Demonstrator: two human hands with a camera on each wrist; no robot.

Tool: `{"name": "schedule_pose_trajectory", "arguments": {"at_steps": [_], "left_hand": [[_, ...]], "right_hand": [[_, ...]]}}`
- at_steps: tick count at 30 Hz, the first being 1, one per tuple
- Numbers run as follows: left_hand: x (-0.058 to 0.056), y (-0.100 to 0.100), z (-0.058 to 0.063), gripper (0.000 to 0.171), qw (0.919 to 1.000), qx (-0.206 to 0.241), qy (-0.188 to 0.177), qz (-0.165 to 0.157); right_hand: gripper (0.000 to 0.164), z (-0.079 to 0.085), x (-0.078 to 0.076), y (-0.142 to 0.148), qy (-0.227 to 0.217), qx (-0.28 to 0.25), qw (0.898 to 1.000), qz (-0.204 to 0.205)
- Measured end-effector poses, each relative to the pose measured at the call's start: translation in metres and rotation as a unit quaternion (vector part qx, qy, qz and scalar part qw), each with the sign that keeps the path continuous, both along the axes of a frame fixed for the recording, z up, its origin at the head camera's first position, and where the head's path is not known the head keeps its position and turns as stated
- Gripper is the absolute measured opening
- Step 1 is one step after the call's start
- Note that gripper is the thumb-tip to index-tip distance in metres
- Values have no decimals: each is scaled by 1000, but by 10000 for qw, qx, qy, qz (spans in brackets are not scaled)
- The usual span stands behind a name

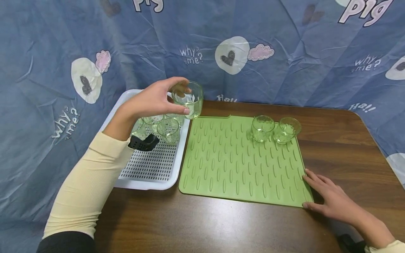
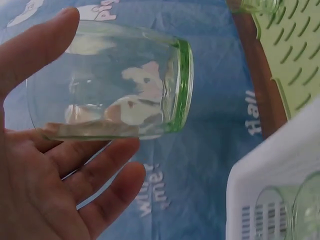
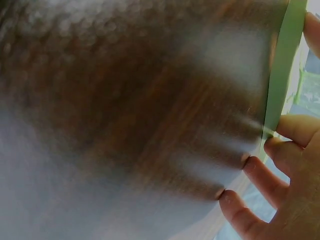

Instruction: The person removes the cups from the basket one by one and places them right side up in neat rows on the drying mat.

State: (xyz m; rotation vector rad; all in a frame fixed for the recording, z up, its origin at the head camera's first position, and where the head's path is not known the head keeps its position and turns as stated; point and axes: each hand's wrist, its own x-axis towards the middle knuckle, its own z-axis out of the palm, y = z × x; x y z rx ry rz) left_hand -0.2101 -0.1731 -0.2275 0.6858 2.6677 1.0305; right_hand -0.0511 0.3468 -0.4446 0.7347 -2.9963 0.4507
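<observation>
My left hand holds a clear, green-tinted drinking glass by its sides, thumb and fingers on opposite sides. That glass hangs above the far right corner of a white perforated basket, beside the green mat. In the left wrist view, the thick green base of the held glass shows clearly. Several similar glasses stand at the basket's far end, partly hidden by my left arm. My right hand rests at the mat's near right corner, fingertips touching its edge and the table.
Two more glasses stand side by side on the mat's far right part: one glass and another glass at the very edge. Under everything lies a brown wooden table. A blue printed cloth hangs behind it.
</observation>
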Motion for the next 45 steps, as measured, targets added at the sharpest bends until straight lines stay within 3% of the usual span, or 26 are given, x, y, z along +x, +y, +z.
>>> {"name": "schedule_pose_trajectory", "arguments": {"at_steps": [10, 16, 25, 30, 34, 40, 45], "left_hand": [[-30, 39, -13, 91, 9987, -470, -216, -32], [-46, 56, -23, 92, 9993, -283, -250, 14], [-58, 94, -43, 90, 9984, 242, -225, 465], [-63, 102, -57, 90, 9974, 232, -326, 605], [-68, 110, -67, 90, 9945, 583, -436, 752], [-68, 125, -84, 89, 9853, 1227, -853, 824], [-65, 131, -103, 91, 9797, 1392, -1252, 714]], "right_hand": [[93, -4, 2, 0, -159, 76, 9998, -82], [94, -3, 2, 1, -176, 67, 9998, -109], [94, 1, 2, 2, -185, 48, 9997, -126], [91, 2, 1, 0, -248, 25, 9996, -92], [91, 0, 2, 2, -204, 27, 9997, -102], [92, -1, 1, 4, -137, -12, 9999, -100], [93, -2, 1, 3, -52, -36, 9999, -89]]}}
